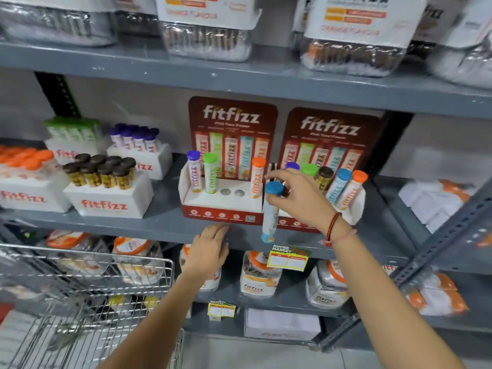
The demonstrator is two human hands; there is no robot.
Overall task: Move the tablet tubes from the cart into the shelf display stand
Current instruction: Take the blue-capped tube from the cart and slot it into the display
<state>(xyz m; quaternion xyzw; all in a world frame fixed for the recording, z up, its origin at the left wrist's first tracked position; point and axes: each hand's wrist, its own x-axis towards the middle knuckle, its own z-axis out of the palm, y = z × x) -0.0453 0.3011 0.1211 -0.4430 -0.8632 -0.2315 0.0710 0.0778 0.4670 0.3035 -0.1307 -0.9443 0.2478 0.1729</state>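
The blue-capped tube [271, 211] hangs upright, cap up, long axis vertical, in front of the left display stand [222, 206], whose two middle holes [232, 192] stand open between a green tube [211, 173] and an orange one [257, 179]. My right hand [300, 198] pinches its cap; my left hand [210, 249], fingers loosely spread, rests on the shelf edge [159, 230] above the cart [87, 288].

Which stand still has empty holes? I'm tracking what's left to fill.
The left stand: two middle holes are bare between its green tube and orange tube. The right stand shows none empty.
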